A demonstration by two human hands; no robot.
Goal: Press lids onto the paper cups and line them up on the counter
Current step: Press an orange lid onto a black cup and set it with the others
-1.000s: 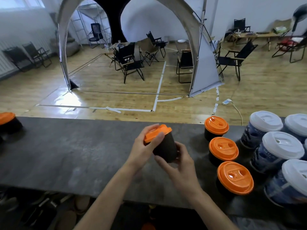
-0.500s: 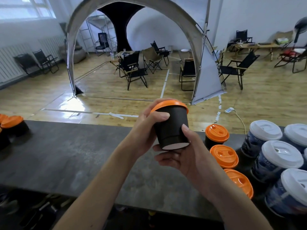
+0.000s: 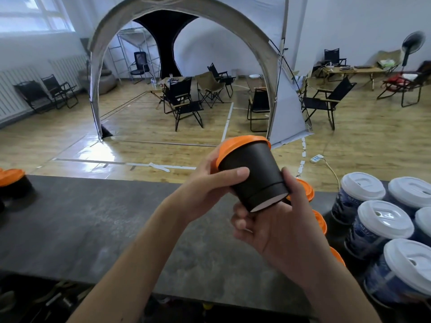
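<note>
Nearest, the right hand [image 3: 279, 234] cups the base of a black paper cup [image 3: 254, 173], thumb up its side and fingers curled underneath. The left hand [image 3: 205, 190] clamps the cup from 9 o'clock, thumb laid across the dark wall; its fingers go behind the rim and cannot be seen. The cup is held in the air above the grey counter [image 3: 93, 229], tilted so its pale bottom faces the person. An orange lid [image 3: 235, 144] sits on its top; whether it is seated all round is hard to tell from here.

At 4 o'clock, white-lidded cups [image 3: 382, 220] stand bunched on the counter, some cut off by the frame. Orange-lidded cups [image 3: 305, 190] peek out from behind the right hand, mostly hidden. At 9 o'clock another orange-lidded cup [image 3: 11, 178] is clipped by the edge. Farther off at 12 o'clock stands a tent arch [image 3: 98, 78].
</note>
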